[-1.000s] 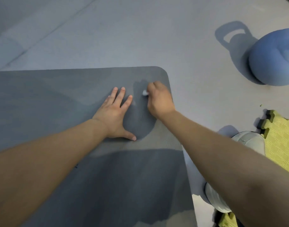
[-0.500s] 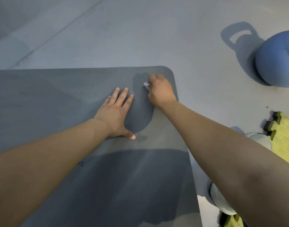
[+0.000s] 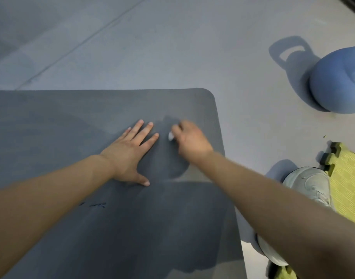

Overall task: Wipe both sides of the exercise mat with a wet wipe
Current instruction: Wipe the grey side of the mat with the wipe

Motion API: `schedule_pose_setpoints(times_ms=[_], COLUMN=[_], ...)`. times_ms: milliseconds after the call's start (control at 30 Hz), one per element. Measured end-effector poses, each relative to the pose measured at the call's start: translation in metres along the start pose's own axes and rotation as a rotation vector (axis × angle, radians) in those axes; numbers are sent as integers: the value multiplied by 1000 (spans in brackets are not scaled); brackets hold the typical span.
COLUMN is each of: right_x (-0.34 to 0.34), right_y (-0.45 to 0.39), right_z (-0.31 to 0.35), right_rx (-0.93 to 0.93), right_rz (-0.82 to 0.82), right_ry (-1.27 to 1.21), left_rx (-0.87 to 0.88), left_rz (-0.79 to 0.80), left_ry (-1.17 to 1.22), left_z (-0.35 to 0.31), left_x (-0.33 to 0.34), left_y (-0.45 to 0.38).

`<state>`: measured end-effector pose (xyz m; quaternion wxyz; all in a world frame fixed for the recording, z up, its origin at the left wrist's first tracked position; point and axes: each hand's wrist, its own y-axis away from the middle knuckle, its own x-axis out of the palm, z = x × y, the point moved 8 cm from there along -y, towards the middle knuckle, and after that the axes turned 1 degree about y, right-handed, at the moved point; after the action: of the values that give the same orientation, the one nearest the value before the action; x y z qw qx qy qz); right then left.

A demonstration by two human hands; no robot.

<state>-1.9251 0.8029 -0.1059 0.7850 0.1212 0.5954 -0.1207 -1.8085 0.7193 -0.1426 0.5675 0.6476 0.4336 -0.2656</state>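
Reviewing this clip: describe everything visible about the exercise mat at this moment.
The exercise mat is dark grey, with a matte, finely textured, foam-like surface and a rounded far right corner. It lies flat on the pale grey floor, running out of view at left and bottom. The left hand presses flat on it with fingers spread; the right hand, blurred, holds a small white wet wipe against it near the right edge. Shadows darken its near half, and small dark marks show beside the left forearm.

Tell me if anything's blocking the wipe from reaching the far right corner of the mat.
Nothing visible does. The right hand grips the wet wipe against the exercise mat, and bare mat runs from there to that corner. The left hand lies flat beside it, off that path.
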Motion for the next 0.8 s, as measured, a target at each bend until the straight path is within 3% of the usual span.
schedule_pose_setpoints(times_ms=[167,267,500,800], right_x=[-8,4,40,32], right_y=[-48,-16,99,101], right_z=[-46,-9,78,105], right_rx=[314,250,127,358], right_rz=[-45,-62,105,354], right_ry=[68,-65,-206,-174], left_rx=[-155,-286,-106,23], left_rz=[-5,25,225,327], left_ry=[-39,-6,1,-37], left_z=[9,18,36,-20], left_x=[-1,2,1,25], left_y=[5,14,30,61])
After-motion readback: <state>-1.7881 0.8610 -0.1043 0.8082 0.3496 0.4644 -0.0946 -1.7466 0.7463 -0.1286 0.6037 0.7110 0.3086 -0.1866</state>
